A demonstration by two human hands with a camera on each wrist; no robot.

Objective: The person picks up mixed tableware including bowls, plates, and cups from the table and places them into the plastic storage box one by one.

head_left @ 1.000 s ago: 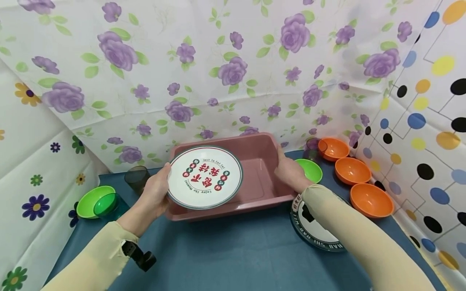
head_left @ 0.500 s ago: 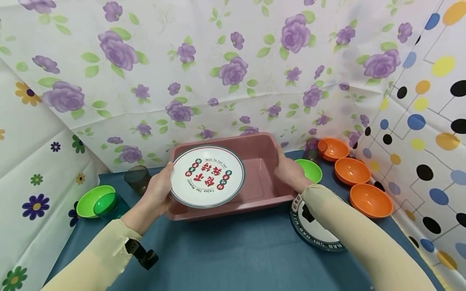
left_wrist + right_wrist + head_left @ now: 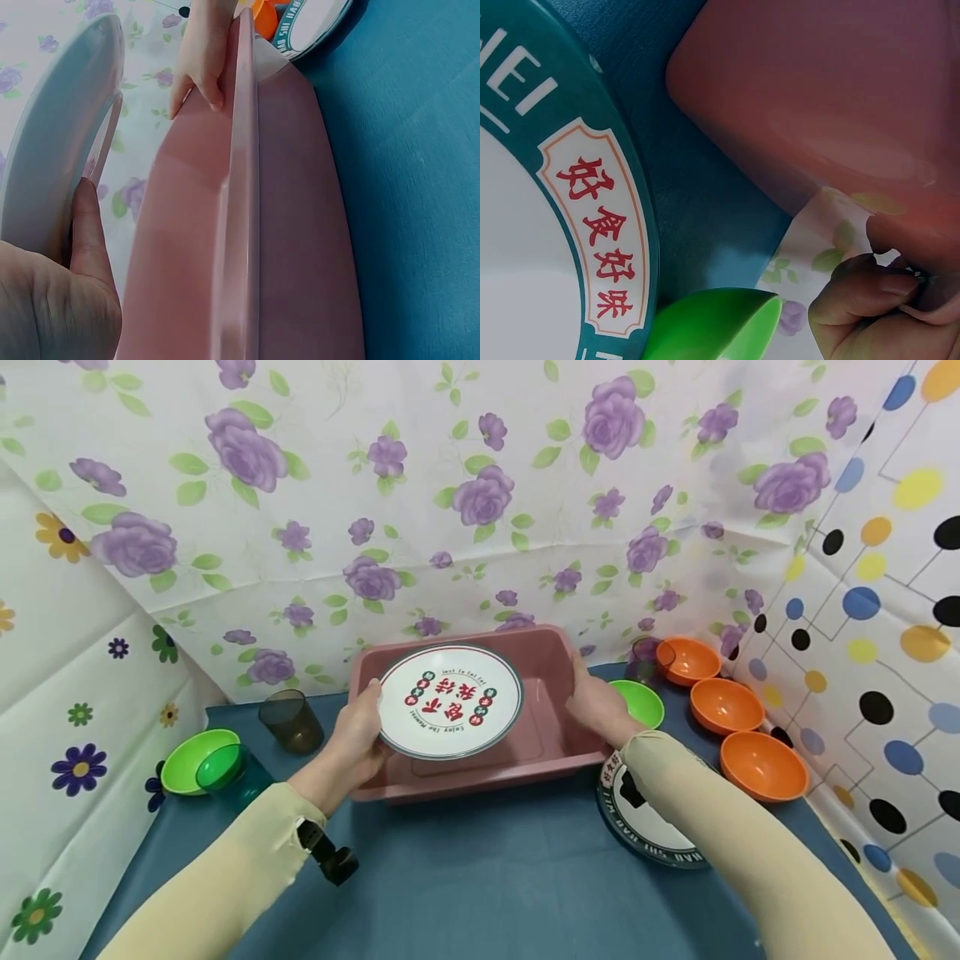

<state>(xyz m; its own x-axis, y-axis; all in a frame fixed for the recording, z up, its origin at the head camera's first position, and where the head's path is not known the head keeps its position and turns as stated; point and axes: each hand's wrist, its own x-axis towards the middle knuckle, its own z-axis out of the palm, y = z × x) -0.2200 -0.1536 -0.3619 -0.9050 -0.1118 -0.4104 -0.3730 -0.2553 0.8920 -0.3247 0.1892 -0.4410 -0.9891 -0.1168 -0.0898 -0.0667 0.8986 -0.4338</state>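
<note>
Your left hand [image 3: 358, 737] grips the left edge of a white plate [image 3: 449, 700] with red lettering, holding it tilted above the left half of a pink tub [image 3: 555, 735] on the blue table [image 3: 480, 877]. Your right hand [image 3: 596, 703] clasps the tub's right rim, fingers curled over it. Just right of that hand sits a green bowl [image 3: 639, 702].
</note>
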